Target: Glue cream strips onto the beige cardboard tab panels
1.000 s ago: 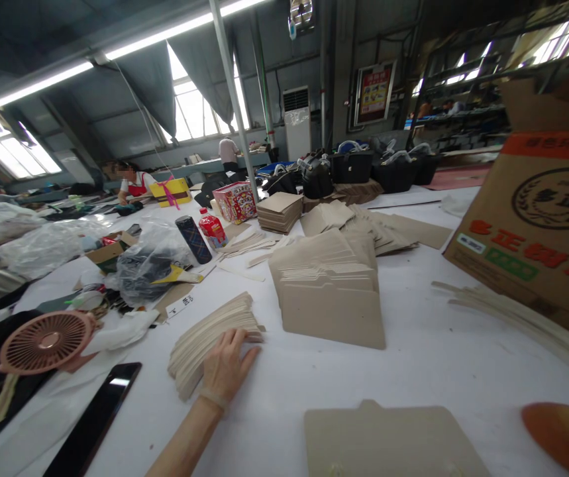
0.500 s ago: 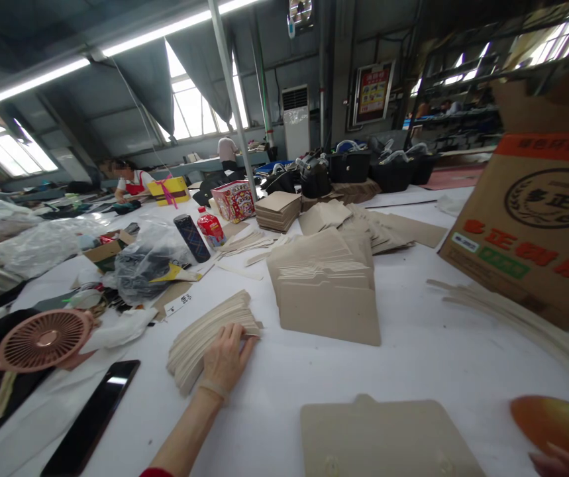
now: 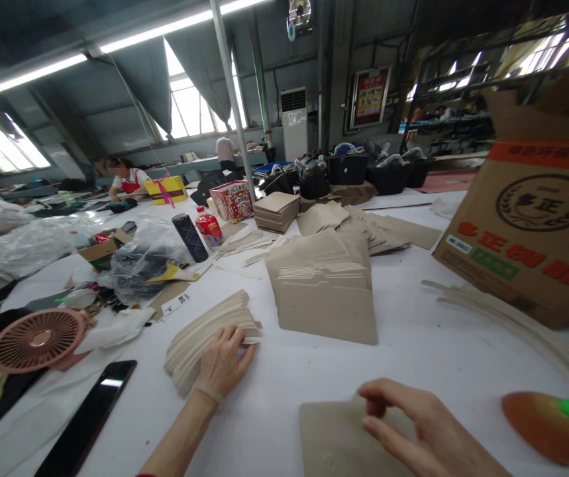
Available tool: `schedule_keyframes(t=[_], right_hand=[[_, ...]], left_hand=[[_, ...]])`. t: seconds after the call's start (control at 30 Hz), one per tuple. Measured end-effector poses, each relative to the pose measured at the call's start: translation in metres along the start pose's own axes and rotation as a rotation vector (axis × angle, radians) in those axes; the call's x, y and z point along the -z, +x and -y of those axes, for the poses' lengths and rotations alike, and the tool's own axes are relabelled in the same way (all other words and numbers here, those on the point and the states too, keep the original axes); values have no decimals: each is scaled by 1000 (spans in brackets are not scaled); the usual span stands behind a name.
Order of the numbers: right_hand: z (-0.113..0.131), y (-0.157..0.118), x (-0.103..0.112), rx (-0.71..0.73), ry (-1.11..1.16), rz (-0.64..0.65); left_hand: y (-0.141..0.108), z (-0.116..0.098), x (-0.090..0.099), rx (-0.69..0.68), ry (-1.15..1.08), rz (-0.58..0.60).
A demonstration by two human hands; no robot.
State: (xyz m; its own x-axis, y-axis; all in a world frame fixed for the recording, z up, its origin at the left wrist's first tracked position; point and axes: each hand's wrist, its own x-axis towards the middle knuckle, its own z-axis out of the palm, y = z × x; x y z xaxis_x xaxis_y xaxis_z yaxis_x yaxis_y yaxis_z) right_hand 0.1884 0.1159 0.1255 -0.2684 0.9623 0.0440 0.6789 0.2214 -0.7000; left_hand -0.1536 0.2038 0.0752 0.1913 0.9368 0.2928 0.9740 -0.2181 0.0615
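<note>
My left hand (image 3: 225, 361) lies at the right end of a fanned pile of beige card strips (image 3: 202, 334), fingers bent over the strips with the thumb against their ends. Over a flat beige card panel (image 3: 326, 427) near the front edge of view hovers my right hand (image 3: 420, 424). Its thumb and curled fingers are apart, with nothing visible between them; the hand covers the panel's right part. Just beyond, a slanted stack of similar beige panels (image 3: 326, 305) lies fanned on the white table.
An orange carrot-shaped object with a green end (image 3: 542, 427) and long curved strips (image 3: 507, 328) lie right, before a cardboard box (image 3: 517, 232). Left are a phone (image 3: 88, 417), a pink fan (image 3: 40, 339) and plastic bags (image 3: 140, 265). A person (image 3: 128, 182) sits far left.
My right hand has come in from the lower right, away from the carrot-shaped object, to above the flat panel. My left hand stays at the strips.
</note>
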Motion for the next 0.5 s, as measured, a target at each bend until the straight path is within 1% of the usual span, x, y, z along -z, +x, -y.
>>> schedule_keyframes(t=[0.1,0.17,0.27,0.37,0.43,0.5], right_hand=[[40,52,-16,82,41,179],[55,83,-36,124,42,197],[63,115,-70,177,38,215],[66,128,-94,242,61,271],[65,127,-100,268,94,303],[64,124,-101,265,140,327]], left_hand=[[-3,5,2,-57,-54,15],[-7,6,5,-106,-102,28],[-14,2,11,-166,-178,32],[-23,-5,21,-197,-245,25],[-26,-10,27,-210,-279,22],[-28,-15,31,-236,-300,28]])
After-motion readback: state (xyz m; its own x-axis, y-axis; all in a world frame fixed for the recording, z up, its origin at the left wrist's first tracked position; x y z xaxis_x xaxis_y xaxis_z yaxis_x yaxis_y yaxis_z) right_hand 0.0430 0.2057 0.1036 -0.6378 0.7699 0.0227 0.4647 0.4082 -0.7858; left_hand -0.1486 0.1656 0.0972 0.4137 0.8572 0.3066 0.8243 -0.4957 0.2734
